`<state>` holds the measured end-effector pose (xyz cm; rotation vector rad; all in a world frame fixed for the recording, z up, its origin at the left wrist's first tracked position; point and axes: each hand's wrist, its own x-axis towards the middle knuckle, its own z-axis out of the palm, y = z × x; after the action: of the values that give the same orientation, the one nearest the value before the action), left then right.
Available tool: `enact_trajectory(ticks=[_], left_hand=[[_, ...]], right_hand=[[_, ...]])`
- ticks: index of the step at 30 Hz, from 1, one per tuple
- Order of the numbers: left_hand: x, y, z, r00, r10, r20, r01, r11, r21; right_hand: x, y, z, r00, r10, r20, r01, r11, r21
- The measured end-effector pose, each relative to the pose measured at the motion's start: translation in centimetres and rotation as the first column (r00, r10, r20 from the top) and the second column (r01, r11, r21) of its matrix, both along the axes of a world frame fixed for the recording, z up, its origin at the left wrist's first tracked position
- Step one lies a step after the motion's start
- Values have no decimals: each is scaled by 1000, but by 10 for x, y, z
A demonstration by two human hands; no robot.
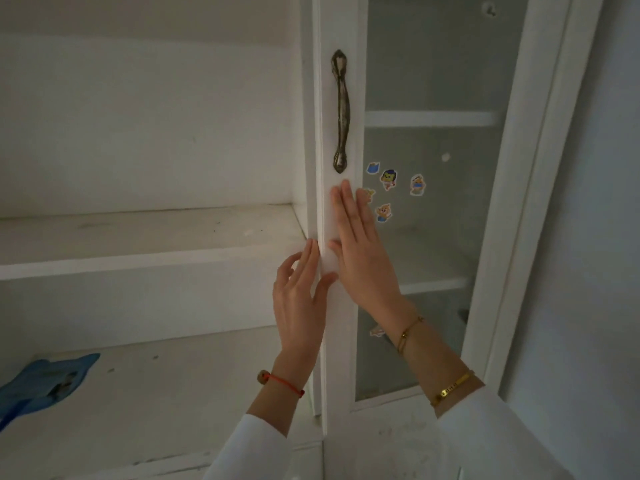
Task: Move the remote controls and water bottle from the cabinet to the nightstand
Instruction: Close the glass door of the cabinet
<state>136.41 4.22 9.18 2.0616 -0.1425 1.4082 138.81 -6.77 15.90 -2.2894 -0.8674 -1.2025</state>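
The cabinet [540, 168] fills nearly all I see, white and tall, and I take its door [341, 323] as my mark for everything else. That door has a white frame round a frosted glass pane [433, 81], through which pale shelf boards show dimly. To the left of the door lie open shelves [149, 237], bare and a little scuffed, and on the lowest of them, far left of the door, sits a blue thing [41, 379] whose kind I cannot make out. I see no remotes and no bottle anywhere here; whether they stand behind the frosted pane I cannot tell. My right hand [363, 251] lies flat on the door's frame, fingers straight and together, pressing just below the handle [341, 110], with its outer fingers over the edge of the glass. My left hand [299, 296] meets the door's left edge lower down, fingers loose and spread, the thumb reaching round onto the front of the frame; it grips nothing firmly. The handle is dark metal, upright on the frame. Small cartoon stickers [388, 180] dot the glass just right of my right fingertips. A red cord [285, 384] circles my left wrist and gold bracelets [450, 388] my right.
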Motion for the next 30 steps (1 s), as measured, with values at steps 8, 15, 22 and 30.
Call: enact_trajectory(ticks=[8,15,22,30], left_hand=[[18,1,0,993,78,84,-81,996,37],[26,1,-6,986,111,121,-119,991,59],[17,7,-2,990,115,86,-126,982,138],[-10,20,0,988,28,-153,-6,990,142]], right_hand=[[16,12,1,998,-57,3,57,998,11],[22,14,1,998,-69,5,69,998,0],[14,7,4,999,-12,-41,13,999,30],[-11,-16,5,995,3,-95,-1,1000,20]])
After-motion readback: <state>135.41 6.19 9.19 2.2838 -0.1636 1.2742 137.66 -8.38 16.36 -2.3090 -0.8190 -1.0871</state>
